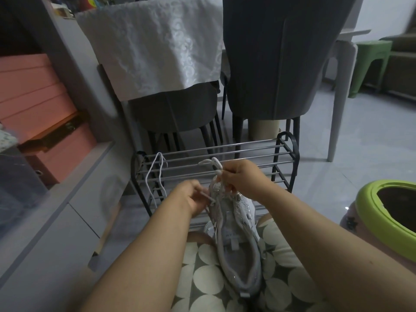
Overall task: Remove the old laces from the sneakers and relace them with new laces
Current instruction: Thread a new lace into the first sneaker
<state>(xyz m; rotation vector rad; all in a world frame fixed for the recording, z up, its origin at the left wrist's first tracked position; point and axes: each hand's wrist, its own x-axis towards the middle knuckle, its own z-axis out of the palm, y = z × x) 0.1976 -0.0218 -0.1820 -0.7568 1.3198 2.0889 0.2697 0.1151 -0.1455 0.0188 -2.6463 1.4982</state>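
Observation:
A white and grey mesh sneaker (238, 242) lies on my lap, toe pointing away from me. My right hand (240, 176) pinches a white lace (211, 164) above the toe end; the lace loops up past the fingers. My left hand (189, 194) pinches another stretch of white lace at the sneaker's left eyelets. A second white lace (155, 174) hangs over the bars of the shoe rack (281, 152), apart from both hands.
The black metal shoe rack stands right in front of my knees. Two grey chairs (276, 70) and a white cloth (153, 43) are behind it. A grey cabinet (56, 217) runs along the left. A green-rimmed tub (371, 206) sits at my right.

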